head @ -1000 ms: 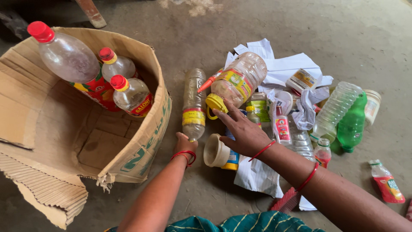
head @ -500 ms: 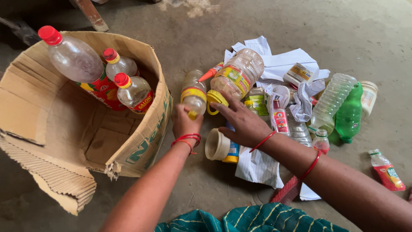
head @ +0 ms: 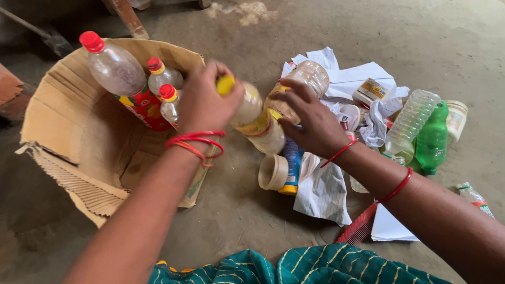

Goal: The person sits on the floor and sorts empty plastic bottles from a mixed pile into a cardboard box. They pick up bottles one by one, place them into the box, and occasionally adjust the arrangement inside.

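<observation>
Two hands busy: left hand [head: 202, 102] clamped on yellow-capped bottle [head: 252, 118], lifted just right of cardboard box [head: 58, 105]; right hand [head: 310, 123] grips clear jar [head: 307, 79]. Keep grip firm, clear box rim.

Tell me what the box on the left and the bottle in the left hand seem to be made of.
The box looks like brown corrugated cardboard, matte: fluted layers show along its torn front edge. The bottle held by the left hand looks like thin clear plastic, glossy and see-through, with a yellow cap that is probably plastic too.
</observation>
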